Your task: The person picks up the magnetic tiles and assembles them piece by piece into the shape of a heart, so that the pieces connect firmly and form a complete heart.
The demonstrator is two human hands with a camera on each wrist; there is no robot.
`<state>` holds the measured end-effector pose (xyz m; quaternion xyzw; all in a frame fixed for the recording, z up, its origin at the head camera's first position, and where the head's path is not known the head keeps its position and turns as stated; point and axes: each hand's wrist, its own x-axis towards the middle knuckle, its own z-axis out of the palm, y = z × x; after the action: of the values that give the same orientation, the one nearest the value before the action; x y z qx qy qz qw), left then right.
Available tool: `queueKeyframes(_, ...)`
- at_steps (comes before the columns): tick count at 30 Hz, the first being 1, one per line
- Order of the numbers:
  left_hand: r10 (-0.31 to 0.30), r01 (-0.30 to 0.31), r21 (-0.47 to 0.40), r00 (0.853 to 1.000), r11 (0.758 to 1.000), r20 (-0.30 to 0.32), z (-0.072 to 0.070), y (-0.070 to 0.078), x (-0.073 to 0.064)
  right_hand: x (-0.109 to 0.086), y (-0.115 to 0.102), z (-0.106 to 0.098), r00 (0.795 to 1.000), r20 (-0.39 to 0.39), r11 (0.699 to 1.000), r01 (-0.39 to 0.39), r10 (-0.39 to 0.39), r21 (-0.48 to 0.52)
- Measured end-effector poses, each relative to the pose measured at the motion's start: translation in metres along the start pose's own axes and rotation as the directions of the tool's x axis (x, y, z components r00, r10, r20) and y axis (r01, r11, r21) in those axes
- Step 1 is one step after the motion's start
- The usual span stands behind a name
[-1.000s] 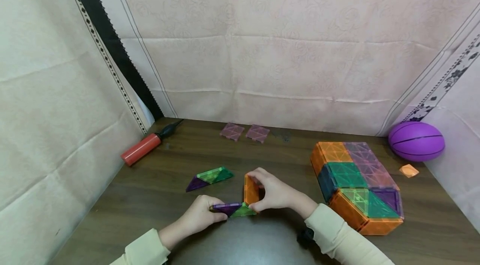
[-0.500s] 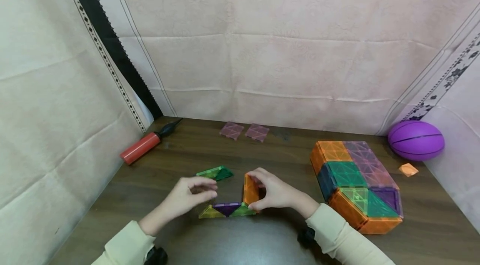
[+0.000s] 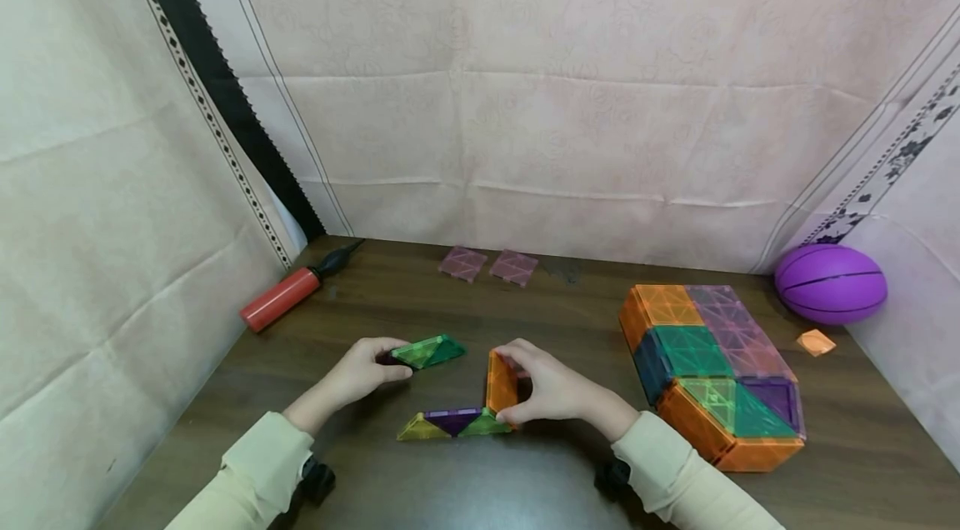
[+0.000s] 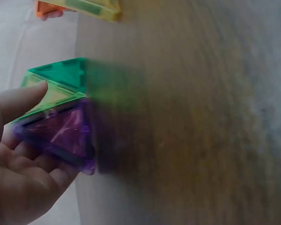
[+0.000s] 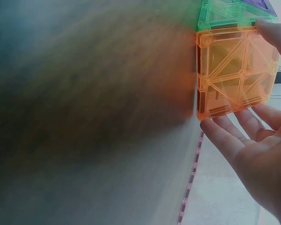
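Note:
My left hand point(image 3: 352, 380) grips a row of triangular magnetic tiles point(image 3: 431, 352), which stands on edge. In the left wrist view the row shows a purple triangle point(image 4: 63, 133), a light green one under my thumb and a darker green one beyond. My right hand point(image 3: 553, 387) pinches an upright orange square magnetic tile point(image 5: 229, 75), thumb at one edge and fingertips along the opposite edge. Adjoining that tile's near edge, a second upright row of triangles point(image 3: 453, 422), yellow, purple and green, extends leftward. A gap of tabletop separates the two rows.
A large box of coloured magnetic tiles point(image 3: 690, 351) stands to the right. Behind it are a purple ball point(image 3: 830, 284) and a small orange piece point(image 3: 815, 342). Two pinkish square tiles point(image 3: 462, 263) lie at the back, and a red hand pump point(image 3: 281, 298) at the back left.
My left hand has let go of the near row, moved up and back, and taken hold of the far row's left end. My right hand keeps its hold on the orange tile.

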<state>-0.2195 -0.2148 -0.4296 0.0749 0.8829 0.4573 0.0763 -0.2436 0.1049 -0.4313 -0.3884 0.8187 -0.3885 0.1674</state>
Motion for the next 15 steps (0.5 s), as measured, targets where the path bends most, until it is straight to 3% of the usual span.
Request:
queueKeyframes(7, 0.08, -0.081, 0.017, 0.995, 0.997, 0.066, 0.012, 0.004, 0.015, -0.001, 0.001, -0.001, 1.0, -0.01, 1.0, 0.013, -0.013, 0.006)
queueKeyframes(15, 0.102, -0.103, -0.001, 0.984, 0.995, 0.145, 0.031, 0.018, 0.032, -0.001, 0.002, -0.002, 1.0, -0.023, 1.0, 0.015, -0.016, -0.019)
